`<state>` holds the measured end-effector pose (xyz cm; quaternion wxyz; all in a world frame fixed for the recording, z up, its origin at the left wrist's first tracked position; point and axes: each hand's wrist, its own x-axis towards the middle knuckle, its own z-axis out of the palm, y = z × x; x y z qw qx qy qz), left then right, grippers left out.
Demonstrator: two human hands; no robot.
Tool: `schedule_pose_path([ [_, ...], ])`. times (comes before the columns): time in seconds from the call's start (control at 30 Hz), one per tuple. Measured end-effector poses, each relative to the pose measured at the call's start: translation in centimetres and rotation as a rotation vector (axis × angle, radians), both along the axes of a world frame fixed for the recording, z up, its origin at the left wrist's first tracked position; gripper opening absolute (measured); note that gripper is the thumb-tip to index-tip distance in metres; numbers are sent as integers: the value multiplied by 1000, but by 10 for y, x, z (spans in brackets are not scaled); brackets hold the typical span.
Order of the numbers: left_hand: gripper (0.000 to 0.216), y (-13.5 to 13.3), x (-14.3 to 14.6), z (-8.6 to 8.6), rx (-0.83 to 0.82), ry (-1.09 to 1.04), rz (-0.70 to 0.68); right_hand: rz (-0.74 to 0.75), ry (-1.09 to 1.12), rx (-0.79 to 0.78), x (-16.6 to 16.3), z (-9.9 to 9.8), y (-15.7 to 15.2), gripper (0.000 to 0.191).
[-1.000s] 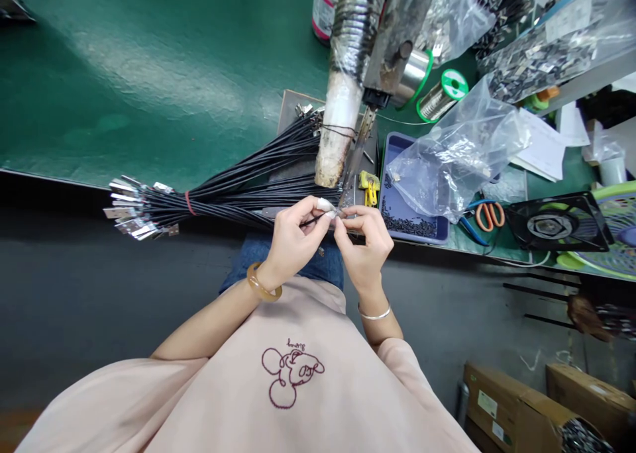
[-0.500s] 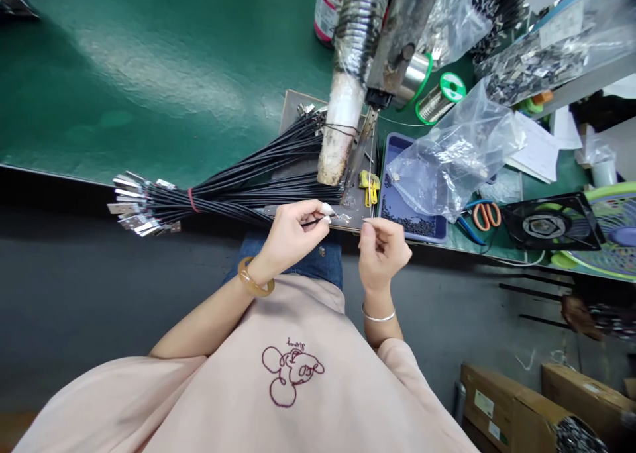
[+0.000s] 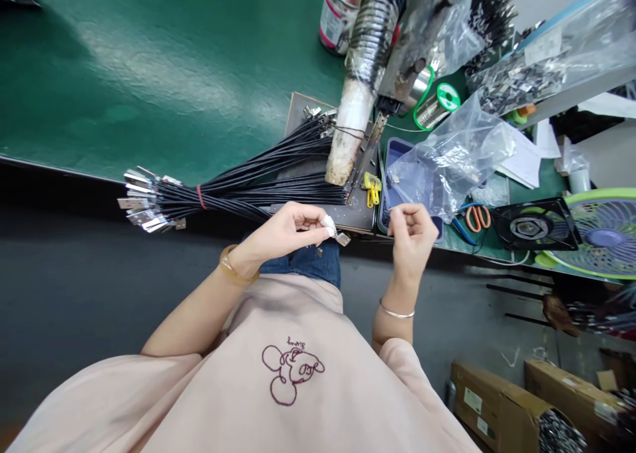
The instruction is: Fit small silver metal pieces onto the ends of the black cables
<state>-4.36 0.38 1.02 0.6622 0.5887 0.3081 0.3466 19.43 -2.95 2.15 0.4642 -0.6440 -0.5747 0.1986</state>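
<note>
My left hand (image 3: 298, 231) is closed in a pinch, white covers on its fingertips, around a black cable that is mostly hidden. A small silver metal connector (image 3: 342, 238) juts from those fingertips, just past the board's front edge. Over the front of the purple-blue tray (image 3: 437, 233) is my right hand (image 3: 413, 231), thumb and forefinger pressed together; whether something tiny sits between them I cannot make out. Small black parts lie in that tray. Beyond my left hand lies a bundle of black cables (image 3: 238, 191), tied with a red band, with silver plugs (image 3: 144, 201) at its left end.
A soldering iron (image 3: 368, 151) and a taped ribbed hose (image 3: 360, 75) hang over the grey board (image 3: 358, 221). Close by are a yellow clip (image 3: 371, 188), solder spools (image 3: 437, 106), a plastic bag (image 3: 472, 148), orange-handled pliers (image 3: 477, 218) and a black fan (image 3: 534, 224).
My right hand has moved right, from the board's edge to the tray. The left hand has turned slightly, and the silver connector now shows below its fingertips, nearer to me.
</note>
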Motion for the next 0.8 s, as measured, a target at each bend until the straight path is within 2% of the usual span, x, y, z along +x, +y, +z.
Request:
schedule_pose_path([
  [0.07,17,4,-3,4,74,31,-73,-82,-248,-93,24,4,11,20],
  [0.13,14,4,-2,9,242,125,-111,-64,-417,-215,42,5,22,17],
  [0.27,18,-6,8,12,687,449,-54,61,-514,-340,54,3,37,18],
  [0.37,21,-15,17,5,840,638,12,127,-541,-383,51,2,42,15],
  [0.47,15,-16,24,-7,725,549,145,169,-540,-428,51,2,42,13],
  [0.53,11,-13,26,-14,516,393,213,183,-563,-410,52,2,39,12],
  [0.63,6,-8,26,-18,178,170,238,168,-620,-316,51,1,32,10],
  [0.7,8,-5,26,-18,38,89,256,95,-576,-259,47,2,25,12],
  [0.8,10,-5,27,-15,-8,83,312,-75,-308,-126,32,4,12,18],
])
